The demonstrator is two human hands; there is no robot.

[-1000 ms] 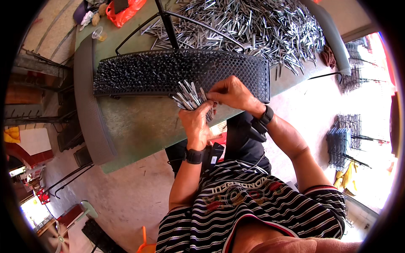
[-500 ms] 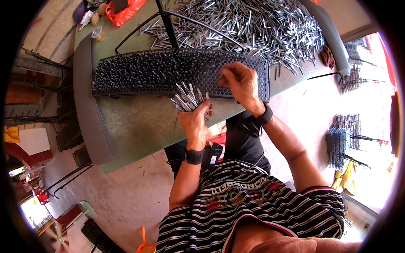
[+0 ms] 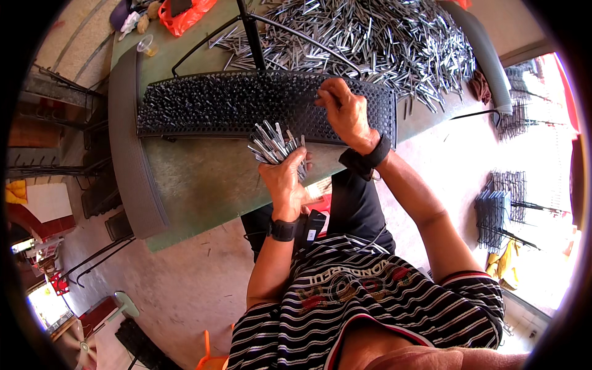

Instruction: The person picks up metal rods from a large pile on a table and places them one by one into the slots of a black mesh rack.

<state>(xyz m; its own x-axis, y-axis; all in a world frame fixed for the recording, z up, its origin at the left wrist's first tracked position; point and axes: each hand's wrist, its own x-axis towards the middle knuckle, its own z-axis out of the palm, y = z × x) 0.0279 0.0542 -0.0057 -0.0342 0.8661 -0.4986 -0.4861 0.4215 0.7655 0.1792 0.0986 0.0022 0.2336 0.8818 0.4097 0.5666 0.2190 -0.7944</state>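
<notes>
My left hand [image 3: 285, 177] is closed around a bundle of thin flat metal strips [image 3: 275, 143], their ends fanned out above the thumb. It hovers at the near edge of a long black perforated panel [image 3: 377, 111]. Upright metal pieces [image 3: 197, 102] fill the panel's holes closely on the left and middle, while the holes at its right end show bare. Over that right part my right hand [image 3: 348, 114] is held with thumb and fingers pinched together. Whatever sits between those fingertips is too small to tell.
A large heap of loose metal strips [image 3: 382, 46] covers the table's far side. A black metal frame [image 3: 254, 43] rises behind the panel. Grey padded strips [image 3: 132, 154] line the green table [image 3: 203, 197]. A plastic cup [image 3: 147, 45] and a red bag [image 3: 185, 17] lie far left.
My right hand has shifted slightly left and away from me over the panel, its wrist turning. My left hand keeps its bundle in nearly the same place.
</notes>
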